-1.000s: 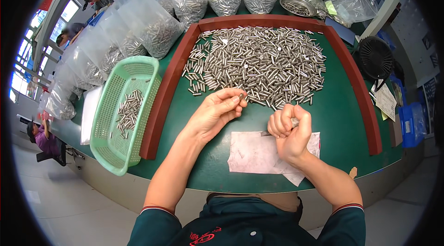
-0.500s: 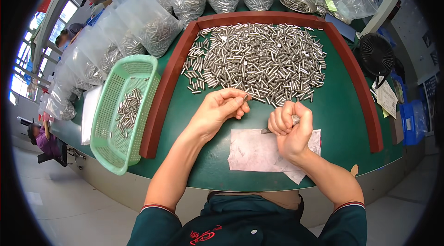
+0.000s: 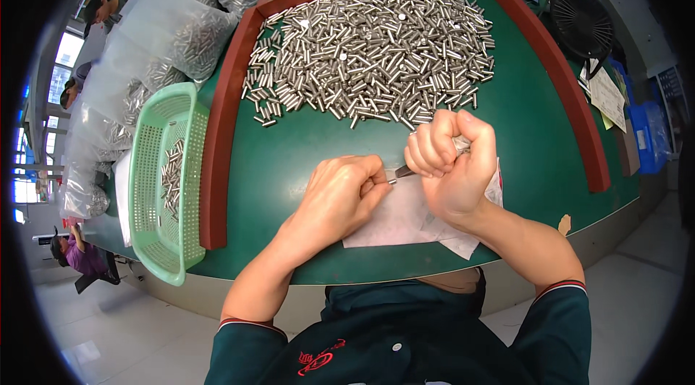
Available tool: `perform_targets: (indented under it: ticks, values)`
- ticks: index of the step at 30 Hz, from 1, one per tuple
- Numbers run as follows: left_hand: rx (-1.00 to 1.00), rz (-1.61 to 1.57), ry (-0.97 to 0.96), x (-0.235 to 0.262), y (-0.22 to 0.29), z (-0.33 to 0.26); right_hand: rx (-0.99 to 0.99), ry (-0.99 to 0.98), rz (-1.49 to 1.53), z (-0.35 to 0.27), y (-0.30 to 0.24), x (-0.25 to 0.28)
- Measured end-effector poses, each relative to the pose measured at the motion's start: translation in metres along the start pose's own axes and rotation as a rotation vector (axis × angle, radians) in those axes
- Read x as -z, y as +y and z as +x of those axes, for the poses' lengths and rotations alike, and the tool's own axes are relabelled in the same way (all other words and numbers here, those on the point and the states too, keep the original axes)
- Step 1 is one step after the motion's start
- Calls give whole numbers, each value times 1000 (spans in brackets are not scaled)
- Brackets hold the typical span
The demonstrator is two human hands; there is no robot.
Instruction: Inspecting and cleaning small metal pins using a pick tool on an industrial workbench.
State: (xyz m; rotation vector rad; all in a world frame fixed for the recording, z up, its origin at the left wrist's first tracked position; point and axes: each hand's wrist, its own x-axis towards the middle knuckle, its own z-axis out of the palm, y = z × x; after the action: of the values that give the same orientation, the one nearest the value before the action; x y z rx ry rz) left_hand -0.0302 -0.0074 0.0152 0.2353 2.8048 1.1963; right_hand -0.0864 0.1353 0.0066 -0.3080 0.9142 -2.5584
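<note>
My left hand [image 3: 340, 193] is closed, pinching a small metal pin [image 3: 392, 182] between thumb and fingers. My right hand [image 3: 457, 171] makes a fist around a small flat-bladed tool; its dark blade [image 3: 404, 171] points left, close to the pin, and whitish wrapping shows at the handle. Whether blade and pin touch I cannot tell. Both hands are over a stained pale cloth [image 3: 391, 222] on the green tabletop [image 3: 289, 161]. Beyond them spreads a big heap of loose metal pins [image 3: 376, 52].
A red-brown wooden frame [image 3: 217, 168] borders the heap on three sides. Left of it stands a green plastic basket [image 3: 192, 204] with some pins inside. Clear bags of pins [image 3: 199, 41] line the left and back. A black fan [image 3: 581, 22] and papers [image 3: 607, 99] are at the right.
My left hand has come back from the heap's near edge toward the cloth, bringing the pin beside the blade. My right fist stays closed on the tool. The view has tilted lower.
</note>
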Motion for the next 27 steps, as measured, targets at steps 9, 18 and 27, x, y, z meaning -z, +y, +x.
perform_targets:
  ticks: [9, 18, 27]
  values:
    - [85, -16, -49, 3, 4, 1, -101, 42, -25, -2, 0, -1]
    - [106, -5, -46, 3, 6, 1, -102, 13, 15, -2, 0, 1]
    - [98, 13, -48, 2, 5, 0, -77, 28, -101, -4, 5, 0]
